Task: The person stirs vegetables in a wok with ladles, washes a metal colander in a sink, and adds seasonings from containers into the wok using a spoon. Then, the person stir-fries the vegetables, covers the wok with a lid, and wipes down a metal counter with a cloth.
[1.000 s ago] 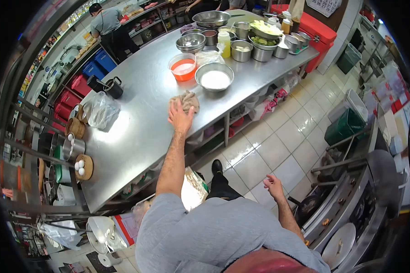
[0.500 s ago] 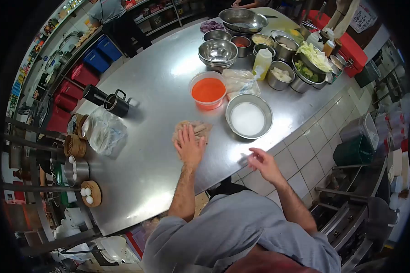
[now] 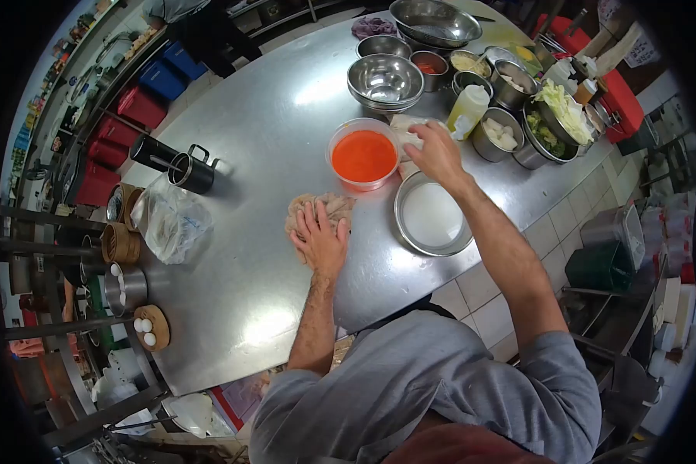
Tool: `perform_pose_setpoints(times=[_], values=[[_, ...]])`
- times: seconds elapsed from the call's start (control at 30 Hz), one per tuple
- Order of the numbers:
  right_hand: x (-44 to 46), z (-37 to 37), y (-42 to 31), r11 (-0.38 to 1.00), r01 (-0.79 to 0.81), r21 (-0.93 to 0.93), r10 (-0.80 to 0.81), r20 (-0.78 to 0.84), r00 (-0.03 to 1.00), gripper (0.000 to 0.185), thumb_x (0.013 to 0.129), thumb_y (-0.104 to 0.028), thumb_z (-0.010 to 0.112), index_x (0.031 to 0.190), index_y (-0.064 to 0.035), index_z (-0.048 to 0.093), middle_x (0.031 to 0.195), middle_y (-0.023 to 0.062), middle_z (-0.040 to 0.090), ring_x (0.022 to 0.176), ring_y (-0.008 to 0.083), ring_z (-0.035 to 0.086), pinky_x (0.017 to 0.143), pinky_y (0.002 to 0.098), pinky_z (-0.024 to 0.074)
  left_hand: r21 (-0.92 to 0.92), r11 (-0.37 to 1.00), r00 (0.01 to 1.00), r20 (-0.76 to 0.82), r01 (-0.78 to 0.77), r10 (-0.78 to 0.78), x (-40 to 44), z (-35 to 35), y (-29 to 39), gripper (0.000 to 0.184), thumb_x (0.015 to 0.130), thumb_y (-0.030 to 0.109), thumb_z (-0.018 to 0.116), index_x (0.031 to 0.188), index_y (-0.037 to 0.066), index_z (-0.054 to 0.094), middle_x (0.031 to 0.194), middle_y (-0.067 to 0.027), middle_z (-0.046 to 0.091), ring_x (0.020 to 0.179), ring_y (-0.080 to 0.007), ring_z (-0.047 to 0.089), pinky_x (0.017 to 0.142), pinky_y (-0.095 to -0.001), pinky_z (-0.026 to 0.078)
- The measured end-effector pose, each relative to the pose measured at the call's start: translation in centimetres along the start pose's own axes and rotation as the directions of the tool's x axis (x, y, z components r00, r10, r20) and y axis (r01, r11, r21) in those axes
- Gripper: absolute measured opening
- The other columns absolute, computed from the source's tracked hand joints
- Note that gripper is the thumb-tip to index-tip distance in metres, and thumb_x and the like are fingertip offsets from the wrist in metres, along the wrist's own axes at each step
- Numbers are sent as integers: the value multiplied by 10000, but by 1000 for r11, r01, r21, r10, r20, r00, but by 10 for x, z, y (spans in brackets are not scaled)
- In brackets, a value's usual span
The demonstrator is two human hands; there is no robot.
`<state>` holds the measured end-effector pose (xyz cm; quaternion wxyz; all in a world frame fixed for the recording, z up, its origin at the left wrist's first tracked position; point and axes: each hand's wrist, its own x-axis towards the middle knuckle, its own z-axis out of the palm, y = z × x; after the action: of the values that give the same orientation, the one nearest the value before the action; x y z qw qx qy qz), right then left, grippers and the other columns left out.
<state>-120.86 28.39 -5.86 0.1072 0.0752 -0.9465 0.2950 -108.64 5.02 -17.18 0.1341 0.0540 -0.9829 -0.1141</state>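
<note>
My left hand (image 3: 322, 240) lies flat on a crumpled beige cloth (image 3: 340, 206), fingers spread, on the steel table (image 3: 240, 263). Stretched out past the round metal pan (image 3: 402, 230), my right hand (image 3: 439, 158) hovers at a plastic bag (image 3: 402, 124) with pale contents. Its fingers are apart and slightly bent, and they partly cover the bag; contact is hard to make out. The pan holds something white, and my right forearm passes over its edge. Just left of the bag stands a clear plastic tub (image 3: 334, 172) of orange-red liquid.
Stacked steel bowls (image 3: 384, 80), a squeeze bottle (image 3: 469, 110) and several metal containers of cut vegetables stand at the back right. At left are a black mug (image 3: 192, 172), a plastic bag (image 3: 174, 224) and eggs on a wooden board (image 3: 158, 329). Another person (image 3: 201, 27) stands beyond.
My right hand has moved from the table's near edge forward, over the pan to the bag. My left hand stays on the cloth. The view has shifted slightly.
</note>
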Motion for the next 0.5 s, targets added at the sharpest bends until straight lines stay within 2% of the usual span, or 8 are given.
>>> perform_pose_setpoints(times=[0.07,0.1,0.17,0.5], values=[[21,7,-13,987,60,-150,-50,70,996,310,722,-209,600,991,-59,566,988,140,529,908,284,561,745,394,469,5,1000,1000,-21,10,-9,5,3,1,628,817,411,490,1336,119,288,1365,-112,282,1262,-292,219,969,-552,149],[29,13,-16,987,63,-151,-52,74,996,310,722,-209,600,991,-59,566,988,140,529,908,284,561,745,394,469,4,1000,1000,-20,14,-14,6,2,2,628,817,411,490,1336,119,288,1365,-112,282,1262,-292,219,969,-552,149],[39,25,-20,951,81,-298,-23,196,980,314,722,-198,597,996,-55,538,988,152,532,933,297,556,759,408,471,-32,999,1000,-16,14,-14,7,1,3,625,816,409,494,1333,119,294,1363,-112,284,1266,-290,214,976,-552,142],[47,55,-19,900,121,-418,-38,203,979,358,709,-199,625,985,-64,441,950,139,541,839,312,592,690,419,492,-79,996,1000,3,29,-29,11,-1,1,621,809,397,511,1325,118,306,1356,-108,288,1276,-277,205,991,-552,119]])
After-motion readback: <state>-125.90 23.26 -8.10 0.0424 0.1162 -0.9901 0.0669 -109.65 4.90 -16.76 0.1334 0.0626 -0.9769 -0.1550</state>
